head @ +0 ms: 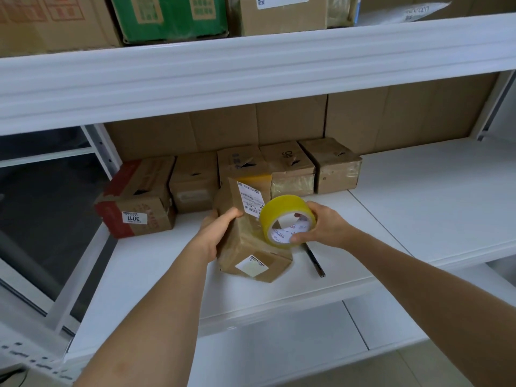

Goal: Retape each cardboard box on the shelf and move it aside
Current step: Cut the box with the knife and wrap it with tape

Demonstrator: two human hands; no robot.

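- The right hand (325,227) held the roll of yellow tape (287,222), fingers curled round its rim and a thumb at the core, the roll standing on edge against the box's right face.
- The left hand (216,231) gripped the small cardboard box (245,241) on its left side, fingers wrapped over the upper edge, so the box sat pinched between the two hands.
- That box lay at the front of the white shelf (418,191), tilted, its long axis running from the near edge back toward the row of boxes (231,174) behind it.
- The roll touched the box at mid-length; a strip would probably have to be drawn along the long axis, with the left hand bracing.
- Right of the box, a thin dark strip (315,261) lay on the shelf; what it was could not be told.
- Above the box, an upper shelf carried larger cartons (167,18).
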